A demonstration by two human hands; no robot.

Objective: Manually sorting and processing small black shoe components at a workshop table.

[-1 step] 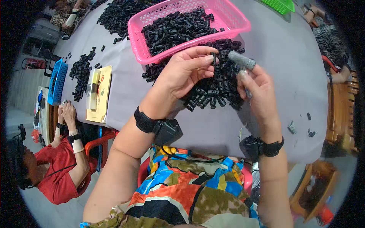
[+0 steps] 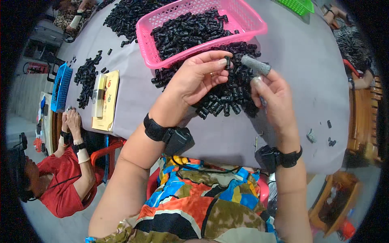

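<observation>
Black plastic clip [image 2: 227, 62] pinched between left hand [image 2: 198, 79] thumb and forefinger above the black clip pile [image 2: 227, 95] on the grey table [image 2: 296, 60]; right hand [image 2: 273, 95] closed around a grey cylinder [image 2: 256, 65], beside the pink basket [image 2: 162, 54]

A blue basket [image 2: 61, 88], a green basket [image 2: 299, 5] and a yellow card [image 2: 106, 101] lie apart.

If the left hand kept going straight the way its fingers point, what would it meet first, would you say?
Probably the grey cylinder in the right hand: the left hand, pinching a small black part, points right at it. Depth is hard to judge.
</observation>
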